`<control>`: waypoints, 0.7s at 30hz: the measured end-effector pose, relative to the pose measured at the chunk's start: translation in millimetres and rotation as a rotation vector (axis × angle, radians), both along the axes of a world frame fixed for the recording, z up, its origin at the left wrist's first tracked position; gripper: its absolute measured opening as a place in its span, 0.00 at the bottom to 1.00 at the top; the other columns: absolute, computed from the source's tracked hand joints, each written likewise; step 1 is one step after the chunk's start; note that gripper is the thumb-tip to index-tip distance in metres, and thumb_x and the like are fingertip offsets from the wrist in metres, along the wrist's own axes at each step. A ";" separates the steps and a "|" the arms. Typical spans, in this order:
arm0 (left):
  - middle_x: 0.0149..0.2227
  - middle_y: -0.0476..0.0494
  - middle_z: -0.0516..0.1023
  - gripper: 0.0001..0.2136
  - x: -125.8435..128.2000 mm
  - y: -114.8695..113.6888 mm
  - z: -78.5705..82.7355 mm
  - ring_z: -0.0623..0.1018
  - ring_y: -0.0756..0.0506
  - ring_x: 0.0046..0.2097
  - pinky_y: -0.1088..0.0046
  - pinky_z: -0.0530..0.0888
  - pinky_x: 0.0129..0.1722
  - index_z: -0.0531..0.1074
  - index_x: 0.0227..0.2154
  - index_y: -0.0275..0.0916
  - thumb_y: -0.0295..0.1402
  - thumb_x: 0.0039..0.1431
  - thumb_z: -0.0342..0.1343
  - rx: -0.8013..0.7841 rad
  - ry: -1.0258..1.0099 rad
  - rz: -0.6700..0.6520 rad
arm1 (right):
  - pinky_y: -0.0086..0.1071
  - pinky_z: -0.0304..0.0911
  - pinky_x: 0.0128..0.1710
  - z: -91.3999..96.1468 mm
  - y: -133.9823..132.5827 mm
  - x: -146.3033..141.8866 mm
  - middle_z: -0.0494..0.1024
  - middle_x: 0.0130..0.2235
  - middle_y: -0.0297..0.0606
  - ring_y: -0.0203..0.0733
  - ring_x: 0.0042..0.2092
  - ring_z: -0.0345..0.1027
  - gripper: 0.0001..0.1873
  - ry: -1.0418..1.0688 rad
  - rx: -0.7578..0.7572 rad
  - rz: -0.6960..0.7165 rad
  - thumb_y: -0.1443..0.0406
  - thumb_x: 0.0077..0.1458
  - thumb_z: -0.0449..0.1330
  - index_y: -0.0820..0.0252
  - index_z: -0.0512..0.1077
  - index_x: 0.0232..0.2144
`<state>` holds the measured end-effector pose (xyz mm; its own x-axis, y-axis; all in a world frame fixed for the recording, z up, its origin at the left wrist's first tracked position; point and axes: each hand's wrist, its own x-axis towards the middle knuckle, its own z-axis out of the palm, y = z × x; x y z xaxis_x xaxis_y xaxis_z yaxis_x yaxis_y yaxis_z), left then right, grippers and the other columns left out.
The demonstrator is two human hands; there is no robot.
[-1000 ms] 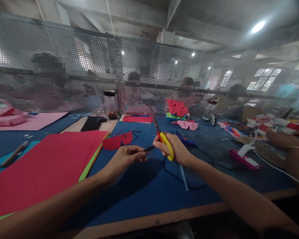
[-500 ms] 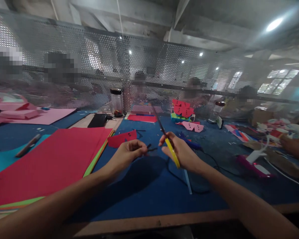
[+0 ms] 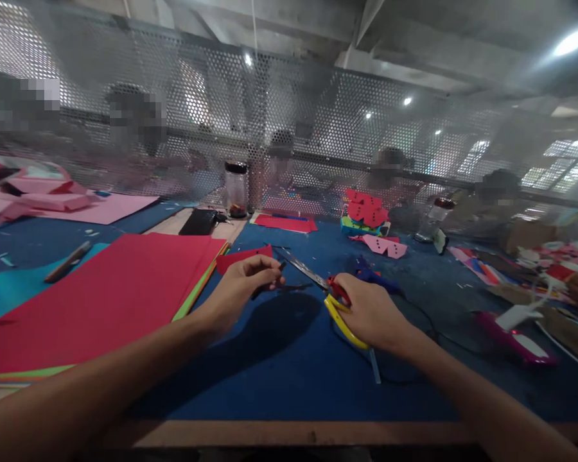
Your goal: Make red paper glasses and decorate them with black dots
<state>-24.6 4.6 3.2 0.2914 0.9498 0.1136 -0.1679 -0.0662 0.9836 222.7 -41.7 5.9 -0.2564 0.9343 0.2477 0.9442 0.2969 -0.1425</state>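
Scissors (image 3: 319, 280), splayed, sit gripped in the curled right hand (image 3: 372, 309); the left hand (image 3: 248, 279), almost closed, pinches a small dark strip (image 3: 282, 265) above the table (image 3: 270, 391).

Perforated grey partition (image 3: 212, 106), pale ceiling beam (image 3: 370, 24), bright lamp (image 3: 573, 42), paned window (image 3: 561, 163) at right, blue-topped table (image 3: 270, 388)

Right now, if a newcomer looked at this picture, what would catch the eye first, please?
Probably the large red sheets, stacked at the left on the blue table. Next come the yellow-and-red scissors in the right hand, near the left hand, which pinches a small dark piece. Farther back, red cut-outs with black dots stand out before the grey perforated screen.
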 end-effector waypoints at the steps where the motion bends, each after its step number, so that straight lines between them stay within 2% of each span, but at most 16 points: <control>1: 0.31 0.46 0.77 0.08 0.0 -0.4 1.1 0.76 0.47 0.35 0.70 0.71 0.39 0.74 0.34 0.36 0.32 0.52 0.62 -0.011 -0.014 0.001 | 0.30 0.42 0.27 0.1 -0.3 0.0 0.72 0.30 0.34 0.36 0.27 0.61 0.10 -0.007 0.002 -0.002 0.56 0.58 0.54 0.55 0.63 0.32; 9: 0.31 0.47 0.77 0.07 -0.1 1.5 -0.8 0.76 0.49 0.35 0.72 0.70 0.39 0.73 0.31 0.36 0.31 0.52 0.64 -0.053 -0.118 -0.020 | 0.30 0.41 0.28 0.5 -5.5 -2.5 0.72 0.30 0.34 0.37 0.28 0.61 0.12 -0.032 -0.029 -0.001 0.54 0.57 0.55 0.56 0.64 0.33; 21: 0.33 0.46 0.78 0.06 0.9 1.1 -4.1 0.77 0.48 0.37 0.71 0.70 0.41 0.76 0.34 0.36 0.30 0.52 0.64 -0.034 -0.119 -0.028 | 0.31 0.38 0.28 1.7 -9.6 -8.3 0.70 0.28 0.32 0.35 0.27 0.57 0.11 -0.022 -0.025 0.011 0.56 0.58 0.55 0.57 0.64 0.31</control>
<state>-23.8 5.6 -0.9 0.3045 0.9453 0.1172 -0.2848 -0.0270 0.9582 214.4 -51.2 7.6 -0.2713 0.9374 0.2182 0.9440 0.3034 -0.1297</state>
